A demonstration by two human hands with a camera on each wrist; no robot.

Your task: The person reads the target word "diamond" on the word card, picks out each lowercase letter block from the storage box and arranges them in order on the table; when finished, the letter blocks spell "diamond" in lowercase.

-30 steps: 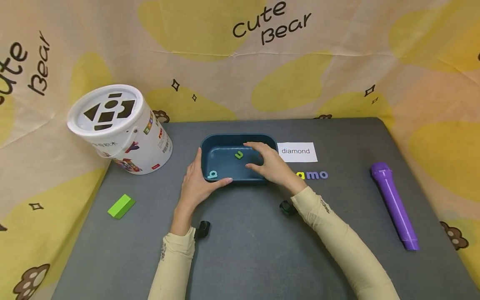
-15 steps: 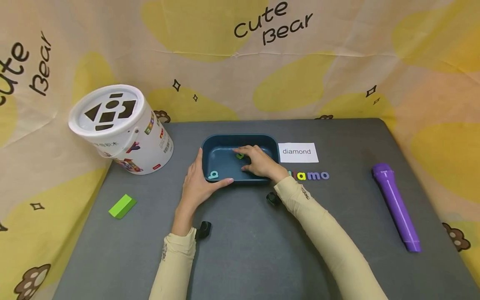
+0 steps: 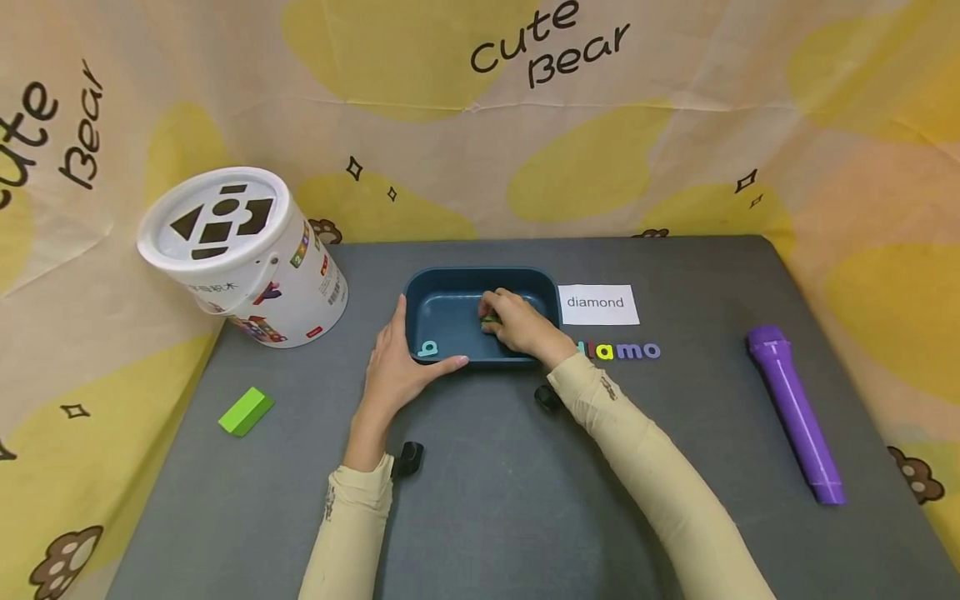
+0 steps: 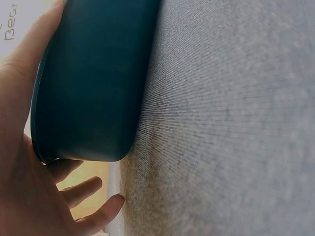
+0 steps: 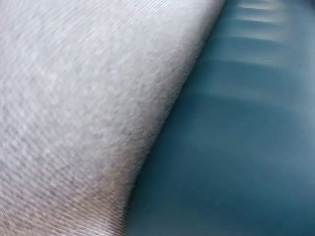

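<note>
The right hand (image 3: 521,323) reaches down into the dark teal tray (image 3: 442,287) and pinches a small green letter (image 3: 489,319) between thumb and fingertips. Most of that letter is hidden by the fingers. A light-blue letter (image 3: 427,348) lies in the tray's front left corner. At that corner, the left hand (image 3: 393,367) rests against the tray, thumb along the front rim and fingers stretched up the left side. In the left wrist view, the left hand (image 4: 29,152) has loosely spread fingers beside the tray wall (image 4: 93,88). The right wrist view shows only tray wall (image 5: 231,162) and tabletop.
Right of the tray lies a card (image 3: 598,304) reading "diamond". Below it runs a row of coloured letters (image 3: 628,352), its left end partly covered by the right arm. A white bucket (image 3: 247,258), a green block (image 3: 246,412) and a purple flashlight-shaped object (image 3: 795,417) stand or lie farther out.
The right hand has moved left and down into the tray, and its fingers have closed on the green letter. The left hand stays at the tray's corner.
</note>
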